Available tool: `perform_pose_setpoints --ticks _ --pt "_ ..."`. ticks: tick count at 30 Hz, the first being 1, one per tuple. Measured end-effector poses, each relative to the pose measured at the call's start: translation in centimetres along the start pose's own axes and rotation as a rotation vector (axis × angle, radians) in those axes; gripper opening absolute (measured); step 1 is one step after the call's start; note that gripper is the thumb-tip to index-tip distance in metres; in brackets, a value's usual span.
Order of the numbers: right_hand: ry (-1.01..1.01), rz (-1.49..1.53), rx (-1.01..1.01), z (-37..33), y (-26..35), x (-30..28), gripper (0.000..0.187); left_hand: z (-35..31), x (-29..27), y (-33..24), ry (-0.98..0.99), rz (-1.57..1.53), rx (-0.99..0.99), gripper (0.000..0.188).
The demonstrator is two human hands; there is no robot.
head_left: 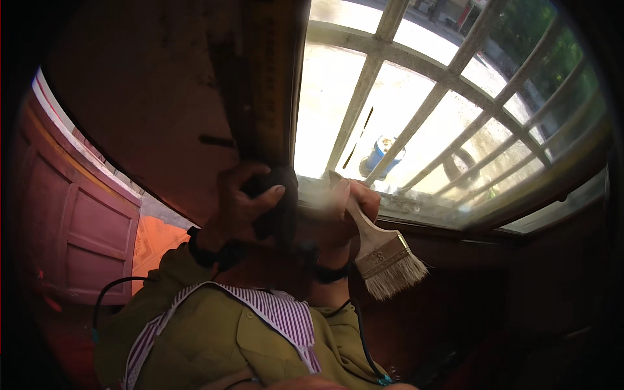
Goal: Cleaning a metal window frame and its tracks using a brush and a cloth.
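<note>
My right hand [361, 200] is closed round the handle of a flat paintbrush [383, 253]. The brush hangs at a tilt, its pale bristles pointing down to the right, and a metal band joins them to the wooden handle. To the left, my left hand [244, 198] has its thumb and fingers curled round a dark, rounded thing [279, 195]. Deep shade hides what kind of thing that is. Above it runs a dark upright edge with a yellowish marked strip [268, 71]. Both wrists wear dark bands.
A barred window [448, 78] fills the upper right, with a sill [422, 211] under it. Outside stand a blue bucket [385, 159] and a tyre [460, 166]. A dark panel [149, 97] takes up the upper left. At far left is a reddish panelled door [97, 234] beside an orange surface [159, 240].
</note>
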State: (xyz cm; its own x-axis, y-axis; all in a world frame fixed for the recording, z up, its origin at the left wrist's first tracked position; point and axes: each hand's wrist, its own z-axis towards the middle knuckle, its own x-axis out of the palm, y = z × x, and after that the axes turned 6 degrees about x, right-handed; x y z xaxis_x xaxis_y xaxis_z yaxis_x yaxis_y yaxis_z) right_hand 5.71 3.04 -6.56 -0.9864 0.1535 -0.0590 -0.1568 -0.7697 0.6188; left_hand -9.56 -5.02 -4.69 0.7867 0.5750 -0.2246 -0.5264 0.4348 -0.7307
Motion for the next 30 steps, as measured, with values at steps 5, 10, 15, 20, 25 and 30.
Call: perform_pose_setpoints --ticks 5,10,15,20,25,30 --pt "-0.182 0.101 0.082 0.1 -0.6 -0.1 0.016 0.2 -0.3 0.2 -0.002 0.020 0.024 0.033" --pt "-0.210 0.040 -0.190 0.6 -2.5 1.1 0.030 -0.2 -0.3 0.3 0.006 0.044 -0.019 0.034" --pt "-0.184 0.003 -0.308 1.2 -2.5 1.1 0.029 0.1 -0.3 0.4 0.001 0.016 -0.057 0.038" --pt "-0.147 -0.085 -0.352 0.6 -3.1 1.8 0.026 -0.1 -0.6 0.8 0.032 0.017 -0.062 0.039" --pt "-0.188 -0.055 -0.264 -0.3 -2.7 2.4 0.023 0.1 -1.1 0.8 0.091 0.097 0.057 0.041" --pt "-0.101 0.002 -0.168 0.7 -1.5 1.9 0.023 0.1 -0.9 1.0 0.112 0.065 0.070 0.041"
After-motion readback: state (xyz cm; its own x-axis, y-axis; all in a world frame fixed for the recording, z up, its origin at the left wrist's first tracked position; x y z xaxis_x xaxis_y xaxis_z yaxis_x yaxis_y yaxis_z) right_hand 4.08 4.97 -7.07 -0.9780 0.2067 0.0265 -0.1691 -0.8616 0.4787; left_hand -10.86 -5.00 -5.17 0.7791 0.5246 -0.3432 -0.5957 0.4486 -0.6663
